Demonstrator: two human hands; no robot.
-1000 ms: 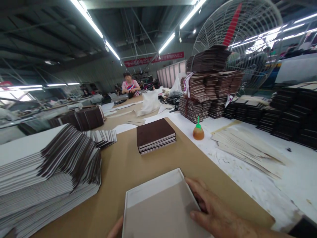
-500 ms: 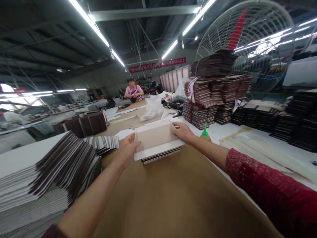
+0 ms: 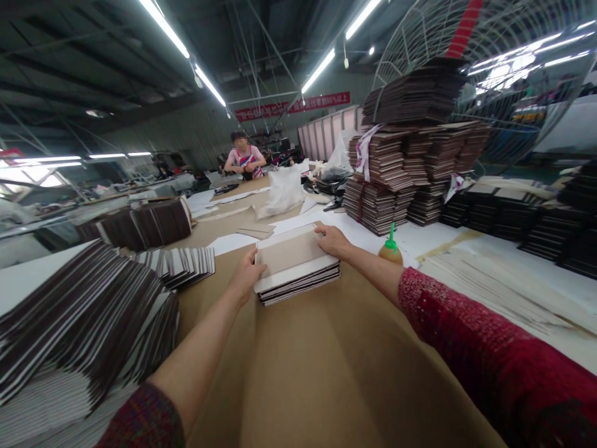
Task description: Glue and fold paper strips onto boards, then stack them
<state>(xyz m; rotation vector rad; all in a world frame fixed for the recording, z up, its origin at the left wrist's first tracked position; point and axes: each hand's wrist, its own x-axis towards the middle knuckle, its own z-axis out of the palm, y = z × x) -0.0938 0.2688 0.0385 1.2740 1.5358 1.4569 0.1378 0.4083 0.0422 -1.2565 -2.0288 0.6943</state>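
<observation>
A white board panel with a beige strip (image 3: 291, 250) lies on top of a small stack of dark-edged panels (image 3: 301, 284) on the brown table covering. My left hand (image 3: 247, 274) grips the top panel's left edge, thumb above it and fingers at the side. At the far right corner, my right hand (image 3: 332, 241) pinches the same panel between thumb and fingers. Just beyond the panel lie a few thin beige strips (image 3: 255, 231). A squeeze bottle with a green nozzle (image 3: 390, 249) stands to the right of my right hand.
Fanned piles of dark-and-white panels (image 3: 88, 317) fill the left side. Tall tied stacks of brown panels (image 3: 387, 180) rise at the right, before a large caged fan (image 3: 527, 93). Black stacks (image 3: 494, 208) stand farther right. Across the table a person (image 3: 245, 158) handles something dark.
The panel in my hands has come down onto the stack and now lines up with it more closely. The view has shifted slightly, and the thin beige strips beyond show more fully.
</observation>
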